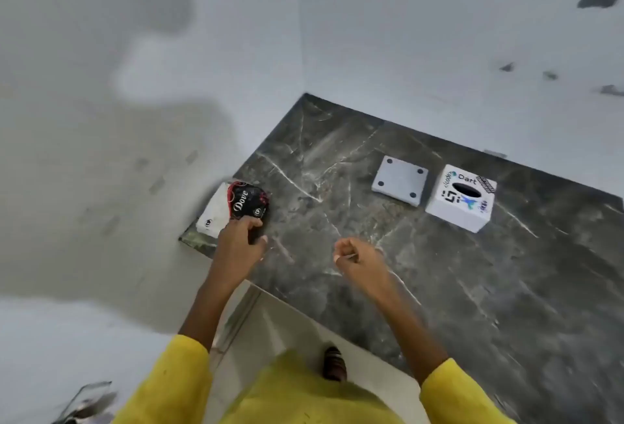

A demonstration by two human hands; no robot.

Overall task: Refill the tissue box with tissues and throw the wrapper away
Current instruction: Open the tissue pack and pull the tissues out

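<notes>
A black "Dove" wrapper (248, 203) lies on a white stack of tissues (216, 212) at the left corner of the dark marble counter (439, 281). My left hand (241, 237) is closed on the near edge of that wrapper. My right hand (358, 258) hovers over the counter's middle, fingers curled in a loose fist with nothing in it. The white tissue box (461, 199), printed with "Dart" and showing a dark oval slot on top, stands at the back right. Its flat white base panel (400, 181) with dark corner dots lies just left of it.
Pale walls meet in a corner behind the counter. The counter's front edge runs diagonally past my yellow sleeves. One foot (334, 363) shows on the light floor below. A blurred clear object (86, 403) sits at the bottom left.
</notes>
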